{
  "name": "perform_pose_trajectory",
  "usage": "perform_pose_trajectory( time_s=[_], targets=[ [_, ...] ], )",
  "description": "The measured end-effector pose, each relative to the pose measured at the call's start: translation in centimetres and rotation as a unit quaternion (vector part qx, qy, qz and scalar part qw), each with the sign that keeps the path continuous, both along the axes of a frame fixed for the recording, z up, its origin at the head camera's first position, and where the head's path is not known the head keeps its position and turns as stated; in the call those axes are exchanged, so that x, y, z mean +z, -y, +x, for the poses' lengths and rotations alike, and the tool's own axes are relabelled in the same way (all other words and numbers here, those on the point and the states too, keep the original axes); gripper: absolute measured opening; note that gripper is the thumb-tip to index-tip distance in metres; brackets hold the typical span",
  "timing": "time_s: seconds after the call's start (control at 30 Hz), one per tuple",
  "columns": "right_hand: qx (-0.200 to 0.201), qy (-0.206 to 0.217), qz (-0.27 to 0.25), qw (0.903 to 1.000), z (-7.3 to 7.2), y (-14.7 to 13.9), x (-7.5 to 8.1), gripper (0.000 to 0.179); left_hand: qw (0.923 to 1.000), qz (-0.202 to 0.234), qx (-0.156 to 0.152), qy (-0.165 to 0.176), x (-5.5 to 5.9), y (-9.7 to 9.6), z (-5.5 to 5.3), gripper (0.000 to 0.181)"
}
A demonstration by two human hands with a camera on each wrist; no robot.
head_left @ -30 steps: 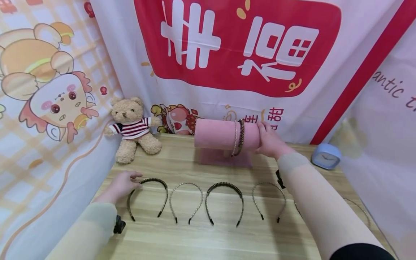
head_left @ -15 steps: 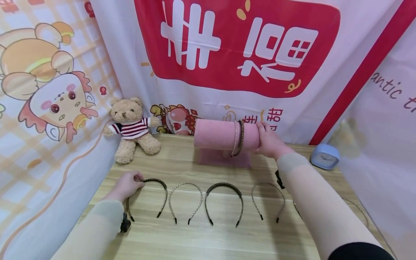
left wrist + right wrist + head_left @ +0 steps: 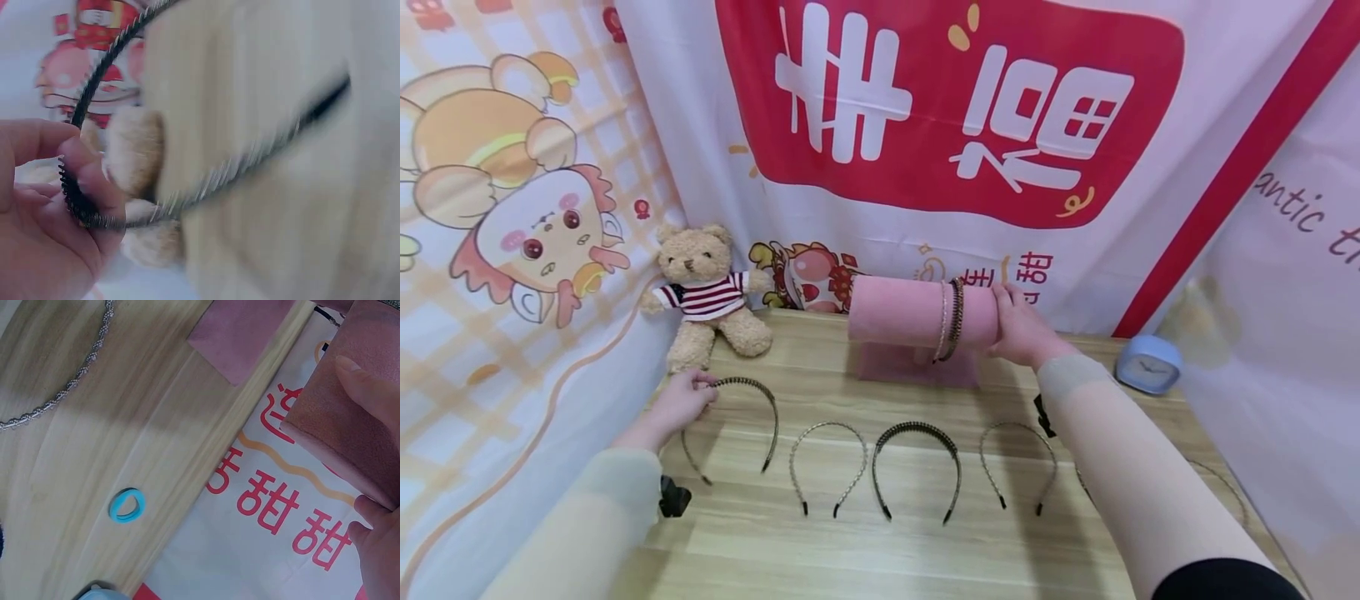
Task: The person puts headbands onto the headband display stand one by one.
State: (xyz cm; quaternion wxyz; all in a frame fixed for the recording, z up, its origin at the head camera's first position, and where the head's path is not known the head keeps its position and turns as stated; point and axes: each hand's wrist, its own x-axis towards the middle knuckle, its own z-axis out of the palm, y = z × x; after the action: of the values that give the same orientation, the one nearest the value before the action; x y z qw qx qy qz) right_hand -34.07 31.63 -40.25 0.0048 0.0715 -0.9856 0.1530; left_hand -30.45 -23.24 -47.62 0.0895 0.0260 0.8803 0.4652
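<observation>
At the left of the head view, my left hand [image 3: 676, 406] pinches a dark beaded headband [image 3: 747, 382] by its curved top. In the left wrist view, the headband [image 3: 206, 190] passes between thumb and fingers, its black tip pointing away over the table. My right hand [image 3: 1024, 327] grips the right end of a pink padded cylinder stand [image 3: 891, 308], thumb on its near side in the right wrist view. Around that cylinder hang a dark headband [image 3: 957, 321] and a thin light one [image 3: 943, 312].
Spread along the table are a light headband [image 3: 830, 423], a dark one [image 3: 917, 426] and another light one [image 3: 1018, 424]; more lie partly behind my right forearm. A teddy bear [image 3: 711, 298] sits back left, a blue clock [image 3: 1148, 364] right. A turquoise ring [image 3: 127, 515] lies beside the stand.
My left hand, first hovering by the leftmost headband with fingers spread, has taken hold of it and moved it up and slightly left, toward the bear. The right hand stays on the stand.
</observation>
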Motion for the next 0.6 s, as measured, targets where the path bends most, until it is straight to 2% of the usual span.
perform_pose_trajectory(
  time_s=[0.13, 0.23, 0.33, 0.43, 0.53, 0.6],
  targets=[
    [-0.002, 0.006, -0.001, 1.0, -0.2, -0.3, -0.2, 0.125, 0.996, 0.067, 0.028, 0.052, 2.5, -0.5, -0.1, 0.042],
    [-0.003, 0.004, -0.002, 1.0, -0.2, -0.5, -0.3, 0.125, 0.9855, 0.151, 0.028, 0.072, 4.0, -1.2, 0.1, 0.04],
    [-0.003, 0.002, -0.002, 1.0, -0.2, -0.6, -0.3, 0.126, 0.9646, 0.246, 0.002, 0.094, 5.0, -2.3, 0.2, 0.029],
    [-0.002, 0.003, -0.001, 1.0, -0.1, -0.4, -0.3, 0.126, 0.9368, 0.325, -0.026, 0.126, 5.8, -3.6, 0.3, 0.024],
    [0.001, 0.002, -0.002, 1.0, 0.1, -0.3, -0.2, 0.126, 0.9126, 0.378, -0.045, 0.148, 6.5, -4.8, 0.1, 0.026],
    [0.0, 0.0, -0.003, 1.0, 0.1, -0.2, -0.1, 0.126, 0.9021, 0.401, -0.055, 0.149, 6.7, -5.7, -0.2, 0.029]
  ],
)
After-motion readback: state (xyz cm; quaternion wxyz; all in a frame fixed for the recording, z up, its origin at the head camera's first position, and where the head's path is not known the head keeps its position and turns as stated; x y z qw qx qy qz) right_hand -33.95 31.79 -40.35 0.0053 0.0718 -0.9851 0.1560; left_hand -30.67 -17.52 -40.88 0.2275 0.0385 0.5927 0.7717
